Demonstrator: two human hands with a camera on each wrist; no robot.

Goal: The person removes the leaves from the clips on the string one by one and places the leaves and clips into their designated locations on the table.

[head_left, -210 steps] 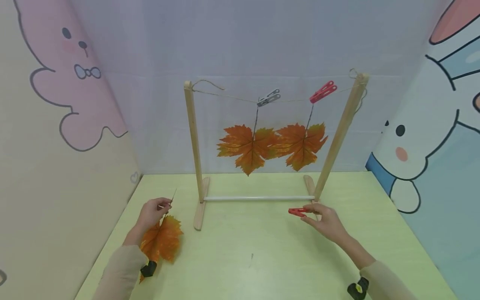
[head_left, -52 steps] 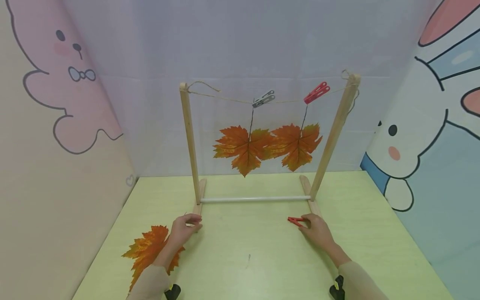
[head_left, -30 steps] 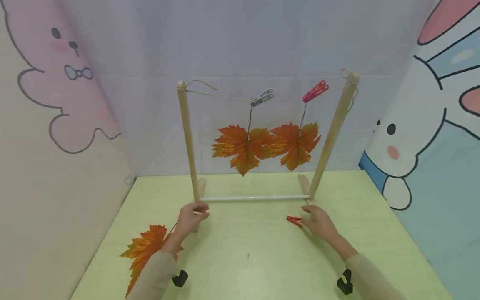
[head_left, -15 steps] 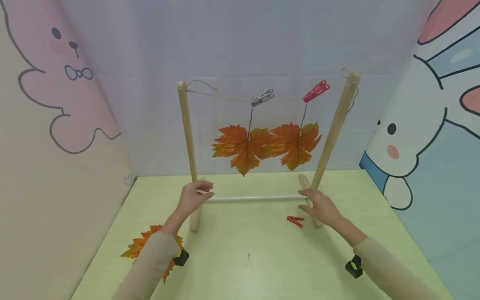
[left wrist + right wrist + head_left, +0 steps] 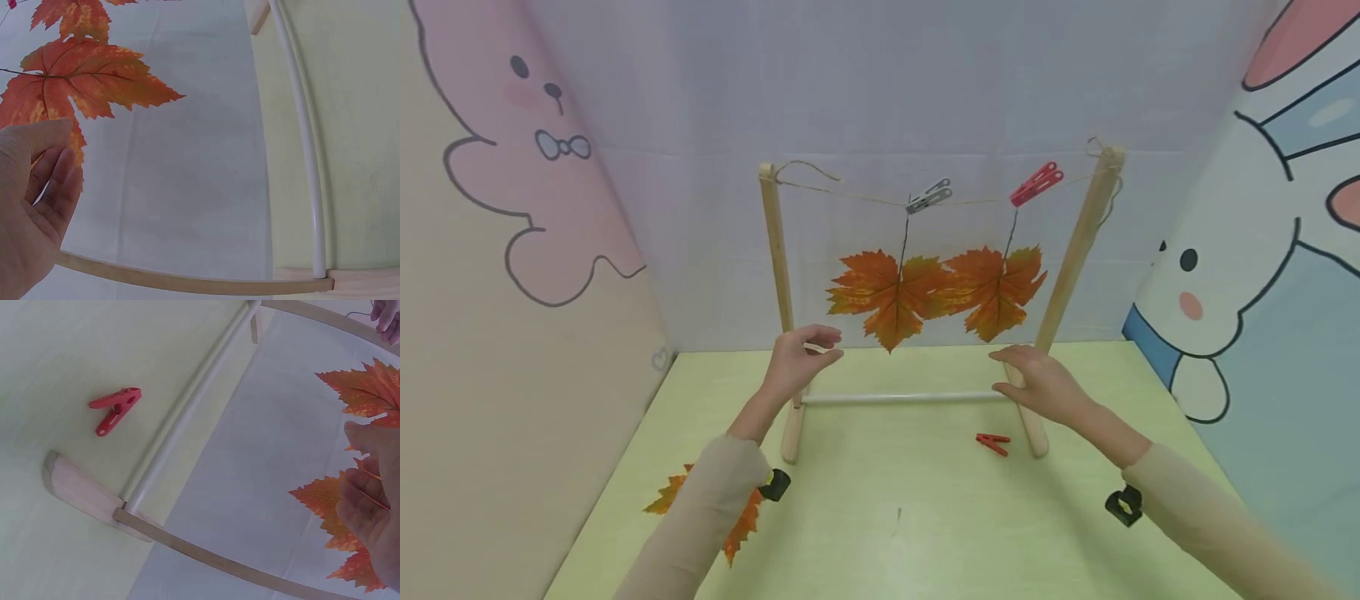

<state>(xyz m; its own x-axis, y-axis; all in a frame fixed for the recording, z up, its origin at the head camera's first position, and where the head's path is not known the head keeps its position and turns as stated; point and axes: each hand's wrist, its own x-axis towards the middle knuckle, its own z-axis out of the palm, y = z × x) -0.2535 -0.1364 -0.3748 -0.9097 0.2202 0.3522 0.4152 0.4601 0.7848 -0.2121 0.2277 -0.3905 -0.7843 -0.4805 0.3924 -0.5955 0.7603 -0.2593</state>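
Note:
My left hand (image 5: 801, 362) is raised in front of the rack's left post (image 5: 777, 250), fingers loosely bent and holding nothing. Beside the right post (image 5: 1075, 250), my right hand (image 5: 1041, 385) has its thumb and fingers apart, also with nothing in them. Two orange maple leaves hang by their stems from the twine (image 5: 842, 194): one leaf (image 5: 891, 296) under a grey clothespin (image 5: 929, 197), the other (image 5: 997, 292) under a red clothespin (image 5: 1037, 184). Another red clothespin (image 5: 993, 443) lies on the table. A third leaf (image 5: 745, 525) rests at the left, partly hidden by my left sleeve.
A white rod (image 5: 906, 398) joins the wooden feet of the rack (image 5: 1033, 429). The pale yellow table (image 5: 865, 550) meets a pale cloth backdrop (image 5: 715, 250), with cartoon-printed panels at both sides. A small dark mark (image 5: 898, 517) shows on the tabletop.
Earlier my left hand held the third leaf's stem and my right hand a red clothespin. Both now lie on the table, and my hands have moved up toward the rack's posts.

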